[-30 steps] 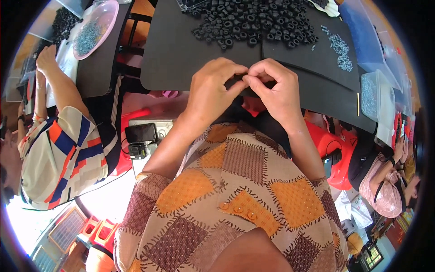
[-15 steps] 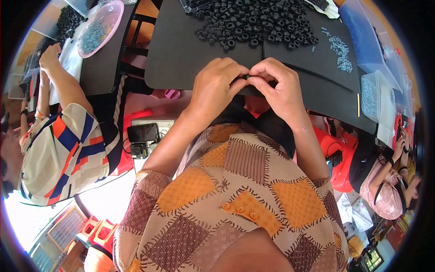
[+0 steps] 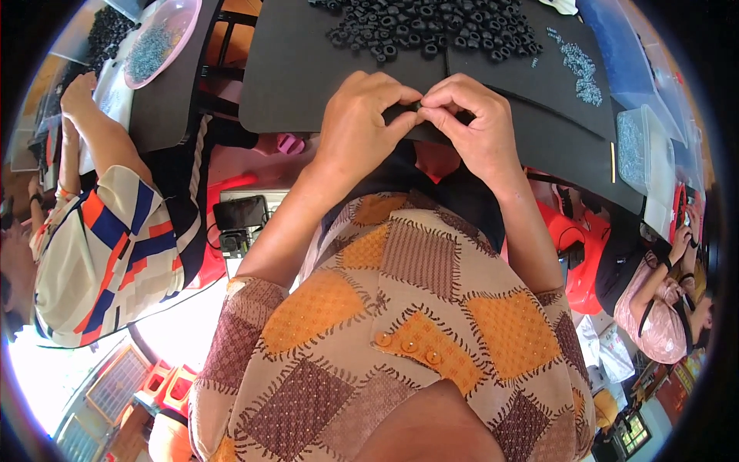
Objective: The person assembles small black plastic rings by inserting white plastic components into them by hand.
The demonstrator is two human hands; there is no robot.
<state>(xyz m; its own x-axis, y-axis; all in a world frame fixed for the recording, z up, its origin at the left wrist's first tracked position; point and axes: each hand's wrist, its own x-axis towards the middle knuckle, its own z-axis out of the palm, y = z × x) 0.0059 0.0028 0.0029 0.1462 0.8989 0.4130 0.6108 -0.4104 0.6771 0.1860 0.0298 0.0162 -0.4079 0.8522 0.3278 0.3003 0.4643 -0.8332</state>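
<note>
Over the near edge of the dark table, my left hand [image 3: 368, 115] and my right hand [image 3: 476, 127] meet fingertip to fingertip. Thumb and forefinger of each are closed in a pinch on a small black part [image 3: 418, 105], mostly covered by the fingers. Just beyond my hands lies a wide heap of black ring-like plastic pieces [image 3: 435, 27], each with a hole. To the right of the heap, small silvery coil springs [image 3: 581, 73] are strewn over a dark board [image 3: 516, 85] on the table.
On the right stand a clear tub [image 3: 633, 146] holding springs and larger blue-tinted bins [image 3: 620, 46]. A thin yellow stick [image 3: 613, 162] lies by the table edge. At left, a co-worker's arm [image 3: 108, 127] reaches beside a pink bowl [image 3: 192, 27] of springs. Another person [image 3: 654, 308] sits at right.
The view has shifted slightly, so the table and heap sit a little higher. My hands stay together, the fingertips now closer around the black part, which shows less.
</note>
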